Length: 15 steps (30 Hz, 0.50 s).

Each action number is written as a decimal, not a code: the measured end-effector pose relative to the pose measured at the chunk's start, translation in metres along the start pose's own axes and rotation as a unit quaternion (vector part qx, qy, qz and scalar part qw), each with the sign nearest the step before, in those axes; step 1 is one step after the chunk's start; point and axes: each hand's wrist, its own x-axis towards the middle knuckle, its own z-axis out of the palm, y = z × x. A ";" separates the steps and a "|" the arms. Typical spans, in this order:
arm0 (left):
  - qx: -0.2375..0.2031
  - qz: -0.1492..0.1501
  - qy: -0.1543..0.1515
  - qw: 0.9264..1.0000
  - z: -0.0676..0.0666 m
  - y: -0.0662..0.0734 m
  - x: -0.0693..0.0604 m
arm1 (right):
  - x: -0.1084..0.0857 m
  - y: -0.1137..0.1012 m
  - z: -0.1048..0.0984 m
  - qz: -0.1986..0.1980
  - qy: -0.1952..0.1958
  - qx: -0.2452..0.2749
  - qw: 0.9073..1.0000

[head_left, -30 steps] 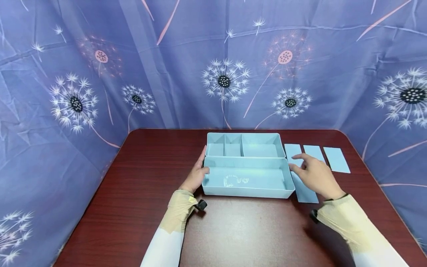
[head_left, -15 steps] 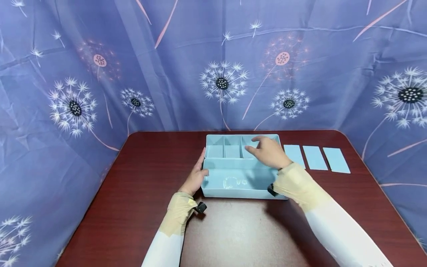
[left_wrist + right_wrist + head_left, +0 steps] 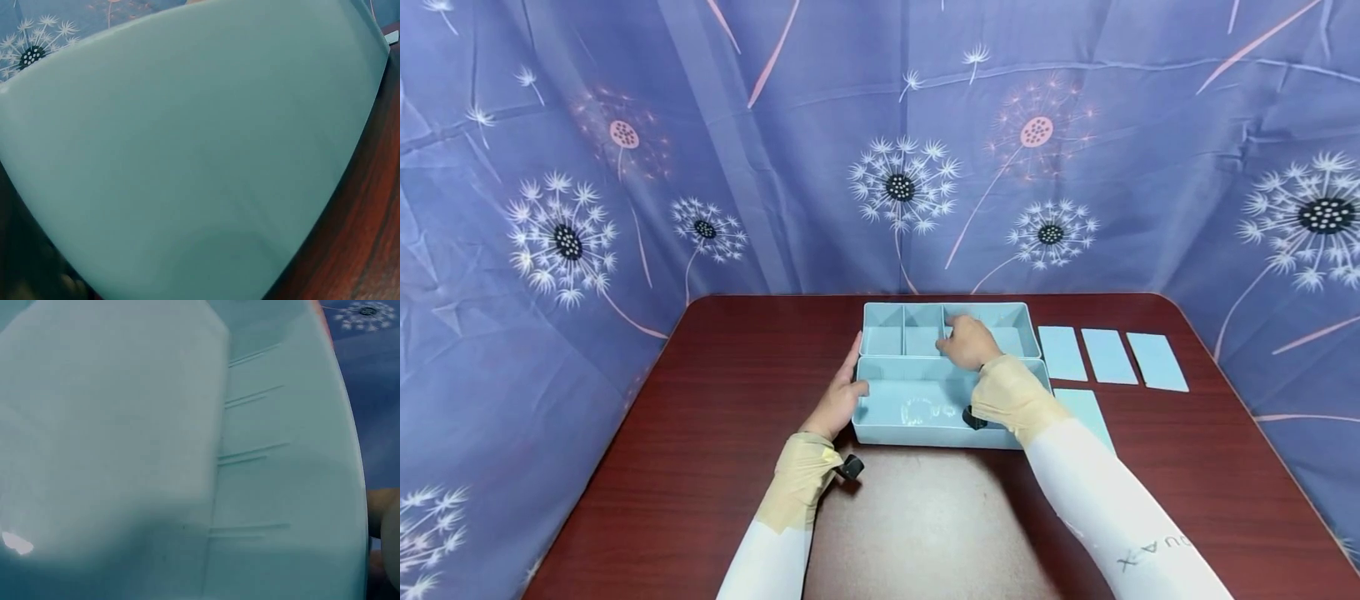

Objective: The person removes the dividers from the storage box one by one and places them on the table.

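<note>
Two light-blue plastic boxes stand against each other on the table. My left hand (image 3: 837,404) grips the left end of the front box (image 3: 951,436), thumb over the rim, fingers along the outer wall. The left wrist view is filled by a box wall (image 3: 200,137). My right hand (image 3: 968,343) reaches into the back box (image 3: 1011,310), its thumb and fingers bent at the divider (image 3: 943,315) right of the middle compartment. The fingertips are blurred, so a pinch is not certain. Below the right wrist, the front box's inner wall (image 3: 281,487) shows paired ridges.
Several flat light-blue plates lie right of the boxes, including one at the back right (image 3: 1157,362) and one partly under my right sleeve (image 3: 1084,412). A second divider (image 3: 903,329) stands in the back box. A patterned curtain (image 3: 820,167) hangs behind the dark red table (image 3: 715,400).
My right hand has moved left from over the plates beside the boxes into the back box, up to the divider. My left hand keeps its hold on the front box.
</note>
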 end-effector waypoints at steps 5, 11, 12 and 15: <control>-0.003 -0.001 0.003 1.000 0.000 0.001 -0.001 | -0.001 0.002 0.003 -0.012 0.009 -0.003 1.000; -0.005 -0.005 0.004 1.000 0.001 0.002 -0.001 | -0.001 0.005 0.004 -0.022 0.032 -0.002 0.999; -0.006 -0.005 0.003 1.000 0.001 0.002 -0.001 | 0.000 0.005 0.005 -0.024 0.036 -0.003 0.999; -0.007 -0.004 0.003 1.000 0.001 0.002 -0.001 | 0.000 0.006 0.006 -0.031 0.045 -0.004 0.998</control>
